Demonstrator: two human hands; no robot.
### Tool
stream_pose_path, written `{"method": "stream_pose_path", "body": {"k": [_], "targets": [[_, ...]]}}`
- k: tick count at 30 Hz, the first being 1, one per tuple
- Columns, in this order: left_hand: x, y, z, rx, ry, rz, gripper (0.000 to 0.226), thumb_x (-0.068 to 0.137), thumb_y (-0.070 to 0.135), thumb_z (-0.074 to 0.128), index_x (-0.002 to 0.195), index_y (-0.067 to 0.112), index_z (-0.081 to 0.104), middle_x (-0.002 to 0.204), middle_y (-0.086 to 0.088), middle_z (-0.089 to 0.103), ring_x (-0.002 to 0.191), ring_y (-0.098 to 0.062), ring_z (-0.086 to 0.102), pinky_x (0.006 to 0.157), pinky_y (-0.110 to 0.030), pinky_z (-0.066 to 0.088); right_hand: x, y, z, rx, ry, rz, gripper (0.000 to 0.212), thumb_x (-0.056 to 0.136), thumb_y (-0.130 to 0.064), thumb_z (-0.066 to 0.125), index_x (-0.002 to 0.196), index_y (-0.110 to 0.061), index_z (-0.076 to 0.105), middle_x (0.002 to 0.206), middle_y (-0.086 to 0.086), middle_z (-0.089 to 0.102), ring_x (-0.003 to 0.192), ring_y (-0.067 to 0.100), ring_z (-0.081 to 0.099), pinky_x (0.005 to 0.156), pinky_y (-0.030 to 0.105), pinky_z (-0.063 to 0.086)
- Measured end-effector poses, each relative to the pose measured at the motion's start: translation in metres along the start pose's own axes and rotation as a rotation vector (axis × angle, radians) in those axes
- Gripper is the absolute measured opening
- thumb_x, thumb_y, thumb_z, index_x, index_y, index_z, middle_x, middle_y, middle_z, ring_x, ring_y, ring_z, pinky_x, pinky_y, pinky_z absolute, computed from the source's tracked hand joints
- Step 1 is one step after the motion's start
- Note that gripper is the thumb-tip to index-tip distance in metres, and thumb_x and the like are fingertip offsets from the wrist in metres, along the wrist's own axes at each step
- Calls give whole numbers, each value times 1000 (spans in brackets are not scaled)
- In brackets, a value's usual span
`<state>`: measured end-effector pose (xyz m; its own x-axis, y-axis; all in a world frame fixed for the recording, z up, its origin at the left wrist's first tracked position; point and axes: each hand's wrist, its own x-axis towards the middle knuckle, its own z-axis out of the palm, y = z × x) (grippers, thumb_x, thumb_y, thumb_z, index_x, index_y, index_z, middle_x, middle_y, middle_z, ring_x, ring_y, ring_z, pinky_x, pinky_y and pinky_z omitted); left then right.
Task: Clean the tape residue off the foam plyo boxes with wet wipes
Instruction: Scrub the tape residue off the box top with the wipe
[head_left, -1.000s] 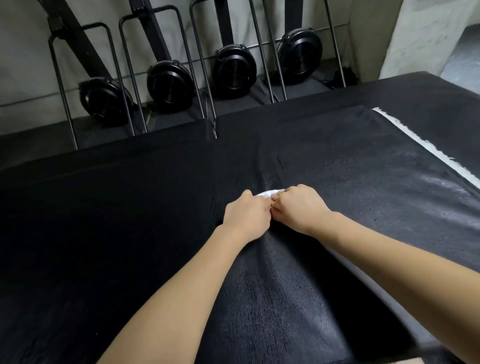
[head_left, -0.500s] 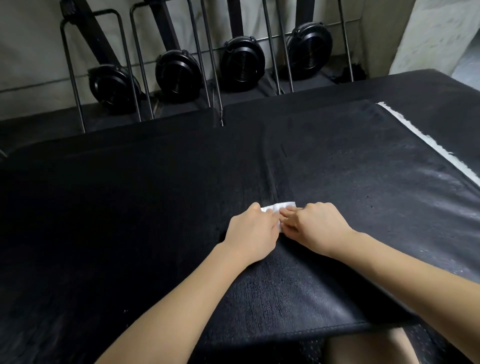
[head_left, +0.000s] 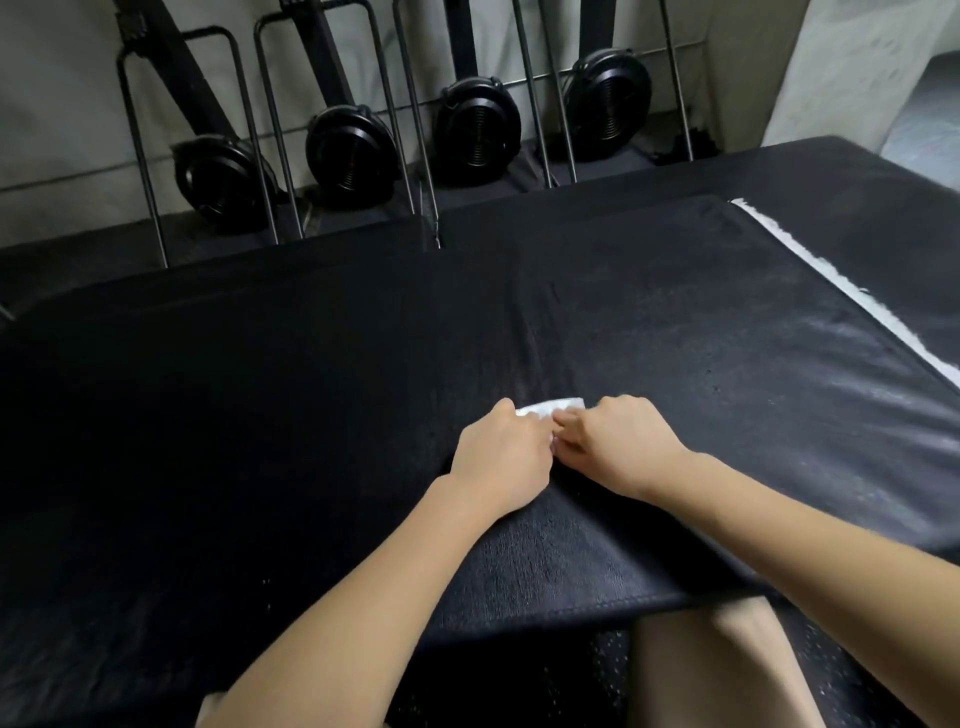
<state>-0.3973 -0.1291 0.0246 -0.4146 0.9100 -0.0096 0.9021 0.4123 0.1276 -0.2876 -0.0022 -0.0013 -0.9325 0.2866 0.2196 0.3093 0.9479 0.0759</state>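
Both hands have drawn back toward the near edge of the box since 1.0 s ago, the wipe coming with them, and more of the near edge and a bare knee now show below it; against 0.5 s ago the position is nearly unchanged. Left to right: the large black textured-vinyl foam plyo box (head_left: 260, 441) fills the left and centre of the view, its top dull and dark on the left, with a faint lengthwise crease running up the middle. Left hand (head_left: 501, 457) sits knuckles-up on the box top, fingers curled down onto the small white crumpled wet wipe (head_left: 553, 406), of which only a strip shows beyond the fingertips. Right hand (head_left: 621, 447) lies just beside the left, touching it, fingers likewise curled and pinching the same wipe from the right side. The wipe lies against the box surface, near the crease and nearer the front edge than the back. To the right of the hands the vinyl shows a greyish, streaky sheen. Further right, a long ragged white strip of tape residue (head_left: 852, 296) runs diagonally along the box's right edge, well apart from the hands. Behind the box, four round black ribbed discs (head_left: 478, 130) stand among thin metal bars against a pale wall.
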Motion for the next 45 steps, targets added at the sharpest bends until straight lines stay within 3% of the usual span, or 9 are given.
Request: {"method": "stream_pose_path", "body": {"k": [9, 12, 15, 18, 24, 33, 37, 41, 45], "targets": [[-78, 20, 3, 52, 40, 183, 23, 81, 32, 73, 102, 24, 66, 77, 12, 39, 70, -8, 46, 40, -25, 38, -73, -21, 8, 30, -102, -30, 60, 95, -52, 12, 121, -28, 60, 126, -11, 65, 101, 15, 70, 65, 29, 50], [-47, 17, -3, -3, 48, 47, 29, 102, 37, 41, 124, 26, 55, 95, 3, 41, 80, -18, 45, 63, -33, 40, -42, -18, -6, -18, -102, 48, 47, 98, -54, 28, 112, -26, 64, 108, -5, 71, 95, 25, 69, 62, 29, 39], [-24, 16, -8, -64, -63, -49, 31, 100, 34, 39, 125, 34, 59, 101, 1, 45, 101, -23, 54, 75, -35, 41, -19, -22, -24, -20, -159, 105, 33, 100, -46, 43, 99, -23, 66, 96, 4, 69, 91, 30, 67, 63, 31, 33], [-25, 16, -6, -60, -116, -82, 30, 97, 33, 42, 118, 36, 64, 97, 3, 44, 105, -22, 54, 75, -33, 39, -23, -25, -27, -19, -130, 98, 34, 98, -42, 46, 94, -18, 69, 91, 7, 69, 86, 33, 65, 64, 31, 32], [-89, 31, 2, -46, -50, 31, 30, 100, 41, 40, 116, 34, 65, 92, 2, 40, 87, -22, 50, 70, -32, 38, -84, -42, -24, -28, 77, -6, 30, 68, -37, 67, 50, -20, 50, 39, 0, 42, 31, 28, 34, 43, 22, 17], [-126, 42, -2, 37, -15, 72, 30, 102, 38, 40, 121, 29, 62, 105, -3, 50, 88, -26, 56, 68, -33, 37, -124, -55, 5, -65, 30, -41, 40, 96, -51, 36, 92, -26, 66, 88, -10, 66, 69, 16, 69, 51, 28, 21], [-97, 39, -2, 39, -12, 25, 24, 99, 30, 48, 114, 31, 67, 89, 5, 38, 76, -15, 37, 65, -32, 33, -94, -48, -10, -119, 61, 35, 23, 82, -47, 71, 68, -29, 68, 57, -8, 59, 46, 19, 57, 46, 25, 17], [-116, 48, 0, 36, 31, 23, 25, 99, 29, 47, 119, 26, 63, 96, 1, 43, 79, -20, 46, 66, -31, 32, -107, -54, -12, -92, 97, 56, 26, 76, -46, 78, 68, -26, 64, 51, -4, 57, 42, 23, 55, 42, 24, 24], [-157, 57, 14, 64, 115, 137, 22, 94, 35, 57, 114, 28, 60, 99, 0, 56, 87, -21, 59, 63, -32, 41, -158, -65, -14, 24, 0, 32, 40, 96, -60, 38, 106, -31, 63, 108, -14, 69, 82, 11, 71, 54, 28, 49]]}}
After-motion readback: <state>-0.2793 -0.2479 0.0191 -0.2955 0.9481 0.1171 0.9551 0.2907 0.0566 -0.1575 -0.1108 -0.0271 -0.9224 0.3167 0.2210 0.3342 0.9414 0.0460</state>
